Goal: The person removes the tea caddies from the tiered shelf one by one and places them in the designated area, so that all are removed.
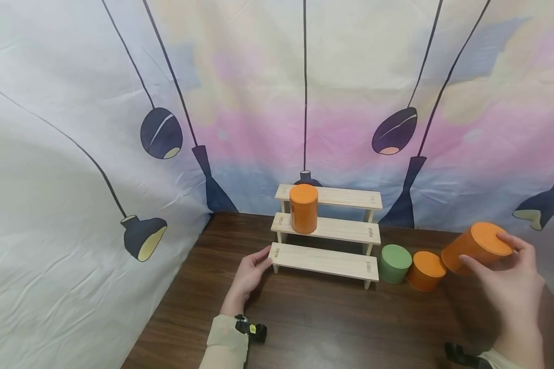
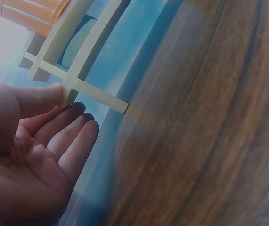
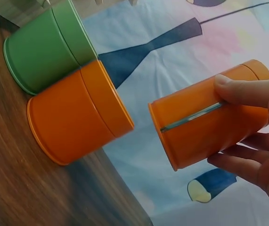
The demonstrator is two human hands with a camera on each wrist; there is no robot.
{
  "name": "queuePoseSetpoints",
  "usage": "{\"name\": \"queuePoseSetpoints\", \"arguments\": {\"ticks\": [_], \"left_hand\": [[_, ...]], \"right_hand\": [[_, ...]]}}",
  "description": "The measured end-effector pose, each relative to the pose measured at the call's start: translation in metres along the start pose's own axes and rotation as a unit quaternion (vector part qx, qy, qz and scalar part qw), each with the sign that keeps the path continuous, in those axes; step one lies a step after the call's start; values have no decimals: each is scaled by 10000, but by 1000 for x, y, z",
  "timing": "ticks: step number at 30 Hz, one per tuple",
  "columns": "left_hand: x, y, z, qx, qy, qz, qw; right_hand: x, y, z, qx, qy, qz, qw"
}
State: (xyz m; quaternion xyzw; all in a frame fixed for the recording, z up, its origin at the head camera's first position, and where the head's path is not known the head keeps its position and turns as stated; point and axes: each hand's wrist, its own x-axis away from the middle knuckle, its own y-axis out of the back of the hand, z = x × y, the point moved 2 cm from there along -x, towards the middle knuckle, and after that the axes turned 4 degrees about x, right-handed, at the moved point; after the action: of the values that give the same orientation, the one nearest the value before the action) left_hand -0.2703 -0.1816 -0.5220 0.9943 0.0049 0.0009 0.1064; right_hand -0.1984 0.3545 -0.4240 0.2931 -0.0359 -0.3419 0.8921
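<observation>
My right hand grips a tall orange tin between thumb and fingers at the right, tilted and lifted off the table. A silvery seam runs down its side in the right wrist view. At the left, my left hand pinches the left end of the lowest board of a three-tier wooden shelf, thumb on one side and fingertips on the other. Another tall orange tin stands upright on the middle tier, toward its left end. A short green tin and a short orange tin stand side by side right of the shelf.
The shelf stands on a dark wood table, near its back edge. Behind it hangs a pastel cloth backdrop printed with dark lamps, continuing along the left side.
</observation>
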Motion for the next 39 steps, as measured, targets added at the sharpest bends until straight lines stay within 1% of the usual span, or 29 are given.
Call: {"name": "queuePoseSetpoints", "arguments": {"ticks": [5, 11, 16, 22, 31, 35, 39], "left_hand": [[0, 0, 1, 9, -33, -5, 10000], [-2, 0, 4, 118, -136, 6, 9998], [-3, 0, 4, 121, -144, -4, 9998], [-2, 0, 3, 110, -101, -31, 9999], [-1, 1, 2, 37, -73, -53, 10000], [-1, 0, 2, 43, -121, -36, 9999], [-1, 0, 3, 38, -108, -39, 9999]], "right_hand": [[-4, 2, -5, 296, -38, 58, 9995], [-8, 4, -13, 482, 133, 275, 9984], [-11, 5, -19, 640, 148, 364, 9972], [-15, 4, -26, 689, 234, 439, 9964], [-20, -2, -34, 786, 255, 555, 9950], [-22, -3, -37, 874, 439, 754, 9923], [-22, -4, -40, 968, 822, 1136, 9854]]}}
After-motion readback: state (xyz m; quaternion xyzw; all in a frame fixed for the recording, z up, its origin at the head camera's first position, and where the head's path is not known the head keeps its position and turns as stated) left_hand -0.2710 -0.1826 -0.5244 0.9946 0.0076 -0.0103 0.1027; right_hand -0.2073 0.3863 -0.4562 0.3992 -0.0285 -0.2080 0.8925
